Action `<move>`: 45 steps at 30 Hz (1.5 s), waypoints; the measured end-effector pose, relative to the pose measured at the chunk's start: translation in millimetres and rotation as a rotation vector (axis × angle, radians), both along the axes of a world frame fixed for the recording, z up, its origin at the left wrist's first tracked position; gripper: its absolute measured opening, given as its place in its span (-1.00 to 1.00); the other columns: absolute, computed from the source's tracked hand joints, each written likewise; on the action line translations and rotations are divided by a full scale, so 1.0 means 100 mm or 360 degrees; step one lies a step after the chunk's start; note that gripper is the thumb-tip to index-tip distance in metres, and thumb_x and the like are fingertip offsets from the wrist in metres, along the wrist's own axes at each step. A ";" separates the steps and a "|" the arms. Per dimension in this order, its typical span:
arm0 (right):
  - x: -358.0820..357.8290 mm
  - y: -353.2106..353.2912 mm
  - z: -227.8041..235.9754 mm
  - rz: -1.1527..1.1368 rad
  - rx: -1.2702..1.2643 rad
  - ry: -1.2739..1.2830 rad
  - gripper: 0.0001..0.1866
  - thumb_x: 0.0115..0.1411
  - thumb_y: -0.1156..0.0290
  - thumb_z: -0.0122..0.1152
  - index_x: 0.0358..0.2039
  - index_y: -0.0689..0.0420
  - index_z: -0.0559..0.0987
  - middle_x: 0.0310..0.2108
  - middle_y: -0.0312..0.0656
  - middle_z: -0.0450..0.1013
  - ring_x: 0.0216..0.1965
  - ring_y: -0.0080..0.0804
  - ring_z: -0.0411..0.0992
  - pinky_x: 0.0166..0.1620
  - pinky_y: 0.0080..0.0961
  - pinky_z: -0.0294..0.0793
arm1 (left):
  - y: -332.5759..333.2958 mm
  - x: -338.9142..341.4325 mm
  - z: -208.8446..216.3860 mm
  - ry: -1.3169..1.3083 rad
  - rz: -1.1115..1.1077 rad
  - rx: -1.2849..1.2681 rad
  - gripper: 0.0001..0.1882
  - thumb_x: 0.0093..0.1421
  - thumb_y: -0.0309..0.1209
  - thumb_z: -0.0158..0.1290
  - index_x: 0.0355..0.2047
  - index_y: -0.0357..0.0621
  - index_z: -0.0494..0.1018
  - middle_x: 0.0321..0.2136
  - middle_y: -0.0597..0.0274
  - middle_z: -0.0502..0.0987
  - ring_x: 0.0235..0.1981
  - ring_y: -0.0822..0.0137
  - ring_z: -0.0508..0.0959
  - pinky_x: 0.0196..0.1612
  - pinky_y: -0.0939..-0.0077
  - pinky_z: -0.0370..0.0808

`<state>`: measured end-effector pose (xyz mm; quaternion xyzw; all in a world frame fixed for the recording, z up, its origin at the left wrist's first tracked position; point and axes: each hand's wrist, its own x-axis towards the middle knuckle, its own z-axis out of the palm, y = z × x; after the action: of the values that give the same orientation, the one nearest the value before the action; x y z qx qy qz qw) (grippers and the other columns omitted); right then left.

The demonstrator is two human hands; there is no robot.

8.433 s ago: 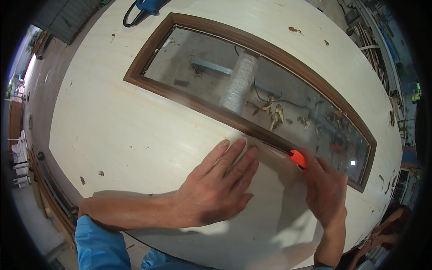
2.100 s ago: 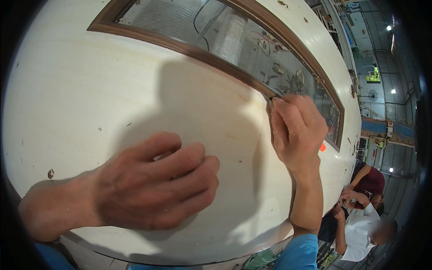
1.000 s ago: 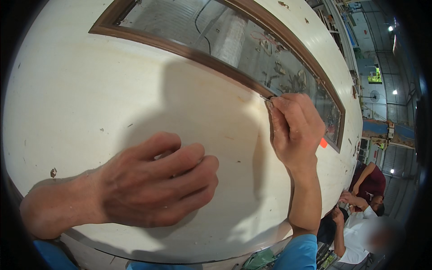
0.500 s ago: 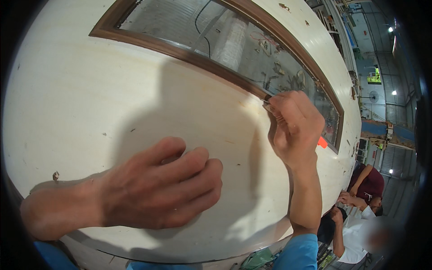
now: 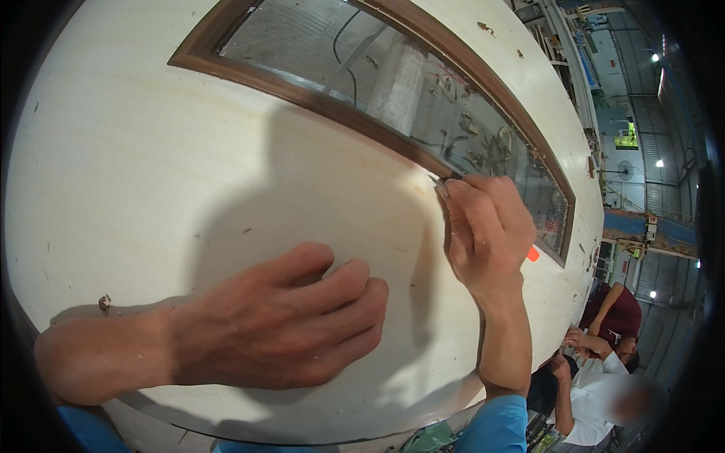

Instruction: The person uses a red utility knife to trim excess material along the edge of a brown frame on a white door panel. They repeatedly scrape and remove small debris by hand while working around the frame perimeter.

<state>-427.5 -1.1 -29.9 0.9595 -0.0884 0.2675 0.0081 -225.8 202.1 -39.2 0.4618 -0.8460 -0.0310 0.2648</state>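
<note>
A white panel [image 5: 136, 189] lies under my hands, with a brown-framed glass pane [image 5: 408, 83] set into it. My right hand [image 5: 495, 226] is closed at the inner edge of the brown frame [image 5: 302, 94], pinching a slim tool whose orange end [image 5: 533, 254] sticks out behind the palm. Its thin tip reaches the seam between frame and panel; most of it is hidden by my fingers. Over the panel at lower left, my left hand [image 5: 279, 317] is palm down with its fingers curled. Nothing shows in it, though the palm side is hidden.
Curled shavings [image 5: 483, 143] and small scraps are scattered over the glass and panel. One scrap [image 5: 104, 302] lies by my left wrist. Two people, one in a white shirt [image 5: 593, 404] and one in a maroon shirt [image 5: 619, 309], are at the far right. Green cloth [image 5: 430, 438] shows beyond the near edge.
My right hand has shifted slightly down and left along the frame with the tool. The left hand sits a little farther right. The whole view has moved slightly.
</note>
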 end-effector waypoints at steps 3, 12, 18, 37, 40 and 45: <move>0.04 -0.01 0.01 0.0007 -0.0048 0.0030 -0.73 -0.02 0.67 0.50 -0.28 0.24 0.65 -0.38 -0.16 0.53 -0.48 -0.26 0.40 -0.46 -0.37 0.36 | -0.01 0.01 0.00 -0.0013 -0.0012 -0.0009 -0.79 0.19 -0.40 0.19 -0.15 -0.07 0.59 -0.09 0.32 0.53 -0.02 0.34 0.52 -0.03 0.42 0.48; 0.05 -0.01 0.00 -0.0001 -0.0085 0.0053 -0.77 0.00 0.67 0.51 -0.32 0.26 0.64 -0.39 -0.14 0.54 -0.51 -0.27 0.38 -0.48 -0.37 0.34 | -0.02 -0.04 -0.04 0.0008 0.0001 -0.0093 -0.78 0.18 -0.33 0.11 -0.24 -0.17 0.59 -0.16 0.21 0.54 -0.03 0.28 0.51 -0.02 0.38 0.42; 0.12 0.00 0.01 -0.0010 -0.0067 0.0043 -0.76 -0.05 0.70 0.47 -0.34 0.26 0.63 -0.40 -0.13 0.53 -0.51 -0.26 0.40 -0.48 -0.35 0.35 | 0.00 -0.03 0.01 -0.0058 0.0032 -0.0041 -0.83 0.15 -0.37 0.18 -0.24 -0.06 0.56 -0.12 0.31 0.50 -0.07 0.34 0.50 -0.10 0.43 0.44; 0.15 0.01 -0.03 -0.0007 0.0044 -0.0016 -0.72 -0.07 0.67 0.46 -0.29 0.21 0.65 -0.39 -0.17 0.52 -0.49 -0.24 0.41 -0.46 -0.35 0.37 | -0.01 0.02 0.00 -0.0046 -0.0025 -0.0024 -0.77 0.15 -0.39 0.17 -0.16 -0.09 0.59 -0.07 0.29 0.53 -0.04 0.34 0.53 -0.03 0.41 0.48; 0.19 0.02 -0.01 0.0072 0.0072 0.0001 -0.73 -0.06 0.61 0.43 -0.29 0.18 0.63 -0.39 -0.18 0.50 -0.46 -0.23 0.42 -0.43 -0.32 0.39 | -0.04 0.01 -0.02 0.0117 0.0093 -0.0017 -0.75 0.12 -0.40 0.21 -0.16 -0.13 0.58 -0.06 0.21 0.54 -0.01 0.23 0.55 0.01 0.30 0.50; -0.11 0.21 0.14 0.0283 0.0265 0.0244 -0.76 -0.06 0.54 0.39 -0.31 0.14 0.61 -0.36 -0.22 0.44 -0.39 -0.21 0.42 -0.37 -0.25 0.42 | -0.07 0.06 -0.04 0.0155 0.0635 -0.0027 -0.64 0.11 -0.42 0.27 -0.07 -0.21 0.55 0.02 0.00 0.54 0.06 -0.03 0.56 0.11 0.05 0.49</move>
<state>-438.2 19.7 -15.7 0.9785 -0.0240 0.1849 -0.0885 -220.0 195.3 -43.5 0.6158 -0.7243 0.0070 0.3101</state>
